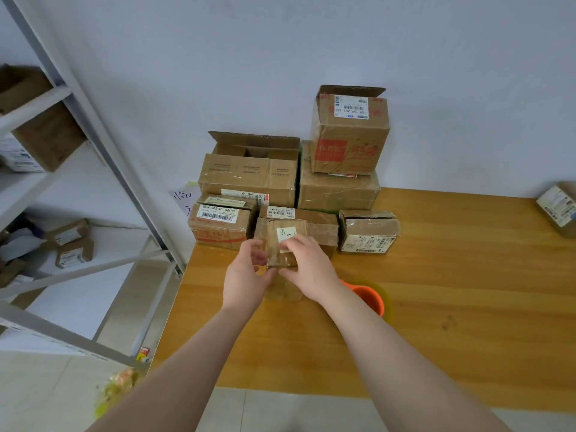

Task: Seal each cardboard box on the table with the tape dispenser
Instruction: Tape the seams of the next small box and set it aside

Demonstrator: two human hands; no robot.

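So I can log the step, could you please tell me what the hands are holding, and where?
A small cardboard box: the left hand grips its left side, the right hand its right side, fingers on top.

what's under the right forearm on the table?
An orange tape dispenser with a yellowish roll, lying on the table. The right forearm covers part of it; the blade cannot be seen.

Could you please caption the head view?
Left hand and right hand hold a small box before stacked boxes on the table.
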